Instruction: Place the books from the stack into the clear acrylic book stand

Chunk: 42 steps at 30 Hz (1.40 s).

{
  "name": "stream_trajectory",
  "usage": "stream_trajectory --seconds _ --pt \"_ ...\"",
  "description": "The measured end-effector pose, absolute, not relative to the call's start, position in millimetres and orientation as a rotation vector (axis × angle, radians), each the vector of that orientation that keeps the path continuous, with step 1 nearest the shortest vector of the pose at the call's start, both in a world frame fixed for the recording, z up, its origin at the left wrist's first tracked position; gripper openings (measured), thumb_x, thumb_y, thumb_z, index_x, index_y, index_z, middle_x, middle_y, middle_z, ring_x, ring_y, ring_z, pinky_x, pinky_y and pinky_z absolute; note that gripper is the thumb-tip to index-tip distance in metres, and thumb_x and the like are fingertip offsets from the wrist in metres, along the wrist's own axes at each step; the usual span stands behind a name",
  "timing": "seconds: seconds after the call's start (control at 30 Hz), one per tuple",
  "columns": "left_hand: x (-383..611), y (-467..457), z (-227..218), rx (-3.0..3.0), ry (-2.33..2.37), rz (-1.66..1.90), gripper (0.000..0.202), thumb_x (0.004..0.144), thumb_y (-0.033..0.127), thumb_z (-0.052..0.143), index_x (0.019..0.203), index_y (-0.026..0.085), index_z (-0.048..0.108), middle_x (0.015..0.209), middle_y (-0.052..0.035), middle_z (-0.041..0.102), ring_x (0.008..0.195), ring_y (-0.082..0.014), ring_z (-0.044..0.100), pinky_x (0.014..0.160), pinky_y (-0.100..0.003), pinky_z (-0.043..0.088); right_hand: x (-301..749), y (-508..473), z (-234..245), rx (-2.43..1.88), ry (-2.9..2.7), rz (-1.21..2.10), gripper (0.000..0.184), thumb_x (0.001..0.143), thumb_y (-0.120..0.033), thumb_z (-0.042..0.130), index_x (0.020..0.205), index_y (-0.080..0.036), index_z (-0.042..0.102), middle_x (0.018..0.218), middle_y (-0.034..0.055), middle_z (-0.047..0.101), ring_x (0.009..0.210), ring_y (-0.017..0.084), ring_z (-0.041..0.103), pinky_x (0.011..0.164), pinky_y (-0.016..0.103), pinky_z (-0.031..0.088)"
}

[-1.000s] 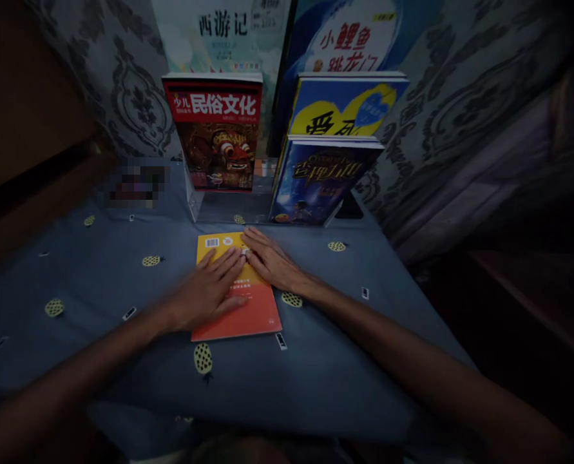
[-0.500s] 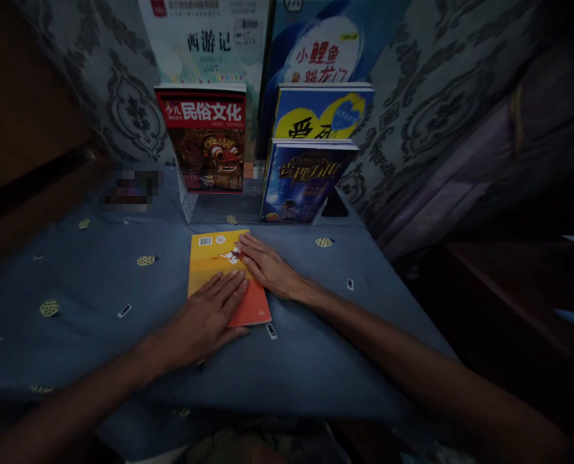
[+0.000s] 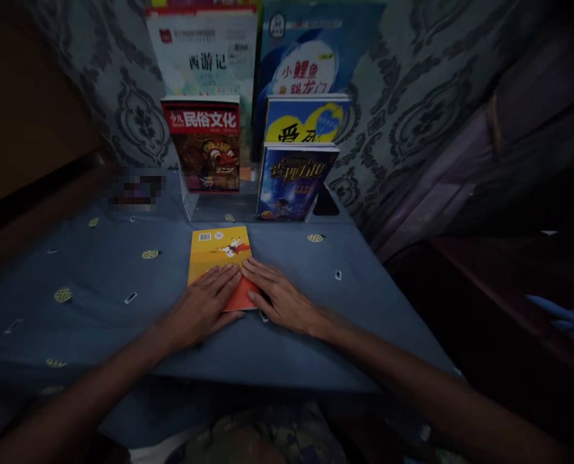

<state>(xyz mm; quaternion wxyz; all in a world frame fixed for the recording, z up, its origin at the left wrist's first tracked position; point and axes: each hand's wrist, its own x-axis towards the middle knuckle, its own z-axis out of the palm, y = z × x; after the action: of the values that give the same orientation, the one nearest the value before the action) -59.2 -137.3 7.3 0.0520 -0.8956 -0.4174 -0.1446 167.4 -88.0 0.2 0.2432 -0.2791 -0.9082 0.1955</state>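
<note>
An orange and yellow book (image 3: 219, 254) lies flat on the blue patterned cloth (image 3: 98, 290), its back cover up with a barcode near the far left corner. My left hand (image 3: 204, 308) rests flat on the book's near edge, fingers stretched out. My right hand (image 3: 279, 298) lies flat beside it, fingertips on the book's near right corner, the palm on the cloth. Neither hand grips anything.
A clear stand (image 3: 192, 203) at the back holds a red book (image 3: 204, 145) and a dark blue book (image 3: 289, 183), with a yellow and blue book (image 3: 306, 119) behind. Two taller books lean on the patterned wall. The table drops off at the right (image 3: 388, 303).
Both hands have slid back toward me along the book, from its middle and far part to its near edge. The book sits a little farther from me than before.
</note>
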Motion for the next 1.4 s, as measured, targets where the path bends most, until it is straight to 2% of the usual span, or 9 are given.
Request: stream_trajectory --seconds 0.23,0.37,0.47,0.73,0.9,1.13,1.27,1.4 --pt "-57.5 -140.0 9.4 -2.728 -1.374 -0.402 0.066 0.099 0.058 0.040 0.150 0.016 0.038 0.153 -0.0166 0.043 0.144 -0.0279 0.038 0.120 -0.053 0.025 168.9 -99.4 4.7 -0.787 -2.497 0.481 0.051 0.099 -0.028 0.046 0.147 -0.012 0.045 0.150 0.0176 0.048 0.145 0.027 0.037 0.117 0.051 0.036" --pt "-60.1 -141.6 15.7 -2.817 -1.408 -0.358 0.074 0.097 0.062 0.040 0.155 0.019 0.028 0.158 -0.0145 0.034 0.148 -0.0271 0.029 0.121 -0.051 0.023 169.8 -101.2 5.4 -0.812 -2.503 0.480 0.052 0.099 -0.030 0.045 0.148 -0.013 0.044 0.152 0.0163 0.046 0.145 0.027 0.036 0.118 0.051 0.035" --pt "-63.7 -141.1 21.1 -2.897 -1.450 -0.320 0.070 0.100 0.060 0.035 0.157 0.021 0.023 0.160 -0.0108 0.029 0.150 -0.0239 0.024 0.122 -0.050 0.020 170.9 -101.1 3.9 -0.807 -2.508 0.473 0.052 0.100 -0.029 0.045 0.150 -0.016 0.042 0.153 0.0146 0.045 0.145 0.026 0.036 0.119 0.050 0.034" --pt "-69.8 -109.5 18.7 -2.861 -1.668 -0.303 0.064 0.102 0.057 0.030 0.156 0.022 0.026 0.162 -0.0090 0.026 0.151 -0.0225 0.019 0.123 -0.049 0.017 170.5 -98.6 3.4 -0.832 -2.506 0.517 0.052 0.099 -0.031 0.044 0.149 -0.016 0.043 0.155 0.0134 0.042 0.146 0.026 0.035 0.119 0.050 0.034" --pt "-75.6 -80.8 19.9 -2.893 -1.620 -0.264 0.060 0.104 0.050 0.027 0.156 0.021 0.026 0.163 -0.0086 0.024 0.152 -0.0213 0.017 0.123 -0.049 0.013 166.3 -107.6 12.1 -0.871 -2.517 0.471 0.054 0.097 -0.031 0.052 0.147 -0.014 0.046 0.151 0.0151 0.048 0.144 0.028 0.038 0.117 0.047 0.038" --pt "-82.4 -48.2 32.6 -3.153 -1.231 -0.316 0.050 0.106 0.044 0.027 0.152 0.027 0.034 0.159 -0.0042 0.036 0.149 -0.0168 0.026 0.124 -0.043 0.017 154.3 -124.2 27.0 -0.893 -2.689 0.270 0.057 0.092 -0.047 0.060 0.135 -0.011 0.053 0.142 0.0223 0.053 0.138 0.038 0.042 0.107 0.053 0.046" --pt "-75.8 -35.2 37.2 -3.104 -1.196 -0.326 0.047 0.103 0.039 0.035 0.147 0.024 0.042 0.153 -0.0077 0.046 0.144 -0.0204 0.037 0.121 -0.044 0.027 140.8 -128.0 30.6 -0.799 -2.715 0.231 0.054 0.092 -0.052 0.058 0.130 -0.014 0.055 0.130 0.0207 0.060 0.130 0.036 0.048 0.104 0.053 0.048" --pt "-47.9 -38.1 49.9 -2.896 -1.319 -0.235 0.042 0.099 0.041 0.045 0.132 0.018 0.054 0.139 -0.0134 0.058 0.130 -0.0249 0.054 0.109 -0.041 0.043 129.6 -131.0 25.9 -0.718 -2.708 0.227 0.061 0.090 -0.057 0.059 0.133 -0.015 0.053 0.134 0.0231 0.058 0.131 0.039 0.047 0.100 0.054 0.049"
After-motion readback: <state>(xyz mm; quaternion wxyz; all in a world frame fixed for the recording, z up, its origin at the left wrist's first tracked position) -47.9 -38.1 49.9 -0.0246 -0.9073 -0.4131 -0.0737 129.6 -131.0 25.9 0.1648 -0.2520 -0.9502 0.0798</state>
